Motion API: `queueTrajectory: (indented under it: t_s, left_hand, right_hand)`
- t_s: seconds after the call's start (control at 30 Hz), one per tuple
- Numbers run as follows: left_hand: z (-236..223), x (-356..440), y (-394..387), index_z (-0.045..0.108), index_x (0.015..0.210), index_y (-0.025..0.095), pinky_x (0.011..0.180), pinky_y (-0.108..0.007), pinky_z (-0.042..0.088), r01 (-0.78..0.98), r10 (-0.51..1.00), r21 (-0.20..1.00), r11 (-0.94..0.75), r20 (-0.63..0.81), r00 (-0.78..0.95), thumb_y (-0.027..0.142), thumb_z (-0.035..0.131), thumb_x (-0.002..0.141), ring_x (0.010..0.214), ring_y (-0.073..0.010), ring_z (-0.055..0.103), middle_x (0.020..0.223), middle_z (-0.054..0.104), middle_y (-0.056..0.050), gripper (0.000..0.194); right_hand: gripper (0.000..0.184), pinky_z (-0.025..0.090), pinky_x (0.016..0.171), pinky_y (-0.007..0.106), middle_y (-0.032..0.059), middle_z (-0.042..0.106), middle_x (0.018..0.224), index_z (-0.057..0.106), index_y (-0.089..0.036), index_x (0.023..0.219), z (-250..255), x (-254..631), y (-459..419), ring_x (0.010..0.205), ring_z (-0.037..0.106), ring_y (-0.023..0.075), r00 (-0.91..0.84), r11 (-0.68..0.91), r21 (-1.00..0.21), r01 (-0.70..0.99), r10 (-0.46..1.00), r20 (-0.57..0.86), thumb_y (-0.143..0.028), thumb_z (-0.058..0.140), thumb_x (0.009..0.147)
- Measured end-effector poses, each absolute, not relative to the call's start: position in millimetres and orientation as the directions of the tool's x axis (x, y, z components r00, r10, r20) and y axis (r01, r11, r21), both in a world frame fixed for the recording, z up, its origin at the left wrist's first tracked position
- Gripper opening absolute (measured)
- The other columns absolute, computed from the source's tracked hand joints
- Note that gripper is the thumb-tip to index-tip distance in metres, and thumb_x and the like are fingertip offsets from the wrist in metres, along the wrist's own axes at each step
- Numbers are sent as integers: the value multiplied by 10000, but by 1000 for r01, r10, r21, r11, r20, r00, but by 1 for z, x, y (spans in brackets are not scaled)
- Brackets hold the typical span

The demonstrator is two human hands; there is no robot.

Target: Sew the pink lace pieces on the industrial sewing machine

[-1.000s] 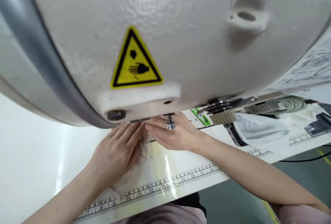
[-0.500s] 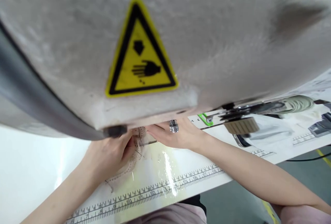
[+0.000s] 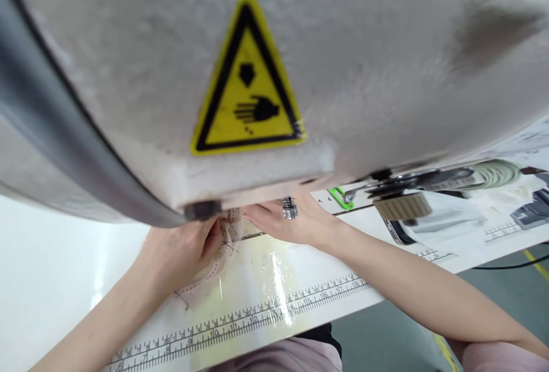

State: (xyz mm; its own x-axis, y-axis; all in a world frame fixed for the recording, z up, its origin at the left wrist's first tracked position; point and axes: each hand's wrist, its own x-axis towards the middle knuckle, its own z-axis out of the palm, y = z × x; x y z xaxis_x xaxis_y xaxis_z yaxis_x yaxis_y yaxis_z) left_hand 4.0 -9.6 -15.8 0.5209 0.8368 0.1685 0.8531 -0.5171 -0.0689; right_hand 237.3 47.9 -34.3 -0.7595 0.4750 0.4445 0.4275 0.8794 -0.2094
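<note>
Touching pale lace trim (image 3: 226,250) with my left hand (image 3: 174,252); trim lies on the white tabletop (image 3: 319,264), coming out from under the machine head (image 3: 373,80) and curving down along my thumb toward the wrist, loose dark thread ends showing; left fingers partly curled, thumb against the trim, fingertips hidden under the machine, so can't tell if they pinch it or only press; my right hand (image 3: 302,223) is on the other side of the trim, fingers fairly straight and close together, visible tips just beside the lace; rest of that hand is hidden, can't tell whether it has hold of anything; ribbed metal screw (image 3: 290,209) hangs in front of its back; big grey machine head fills the upper view, yellow triangular warning sticker (image 3: 251,88) on it, black hand and arrow printed inside; beige knurled knob (image 3: 403,206) sticks out lower right; bright green piece (image 3: 342,199) near my right wrist; farther right a phone (image 3: 398,232), partly covered, next to whitish cloth (image 3: 457,226), coiled pale cord (image 3: 500,173) and a dark grey object (image 3: 534,209); printed ruler scale (image 3: 234,326) runs along the near table edge; pinkish clothing (image 3: 278,356) below it, grey-green floor (image 3: 407,317) at right.
</note>
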Motion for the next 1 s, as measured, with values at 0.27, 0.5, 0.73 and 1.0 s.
queueTrajectory:
  t_s: [0.27, 0.5, 0.73, 1.0]
  left_hand:
    - [-13, 6, -9, 659, 962, 168, 608, -373, 407, 850, 830, -69, -523, 189, 526, 251, 423, 920, 619, -230, 603, 817, 731, -81, 254]
    - [-11, 8, -9, 577, 1269, 125, 647, -370, 433, 816, 789, -115, -566, 212, 577, 207, 412, 930, 653, -217, 611, 929, 737, -94, 385]
    - [-9, 9, -8, 560, 1314, 119, 712, -391, 474, 798, 759, -127, -588, 254, 600, 202, 399, 940, 733, -228, 625, 965, 729, -90, 415]
    - [-8, 9, -9, 553, 1332, 124, 831, -442, 507, 809, 776, -103, -578, 235, 585, 239, 393, 952, 878, -255, 626, 1094, 703, -113, 428]
  right_hand:
    - [282, 541, 876, 364, 31, 700, 1051, 573, -227, 1202, -35, 236, 48, 980, 624, 164, -785, 893, -104, 439, 437, 439, -144, 437, 969]
    - [366, 559, 876, 366, 61, 679, 1217, 585, -236, 1248, -37, 237, 45, 1061, 628, 196, -800, 883, -49, 466, 445, 403, -128, 535, 902]
    - [385, 557, 746, 331, 77, 683, 1228, 584, -239, 1283, -42, 236, 43, 997, 655, 198, -792, 866, -38, 499, 473, 386, -161, 552, 907]
    - [310, 536, 669, 287, 97, 654, 1279, 619, -204, 1227, -37, 235, 42, 1009, 662, 198, -784, 874, -29, 485, 449, 429, -172, 532, 931]
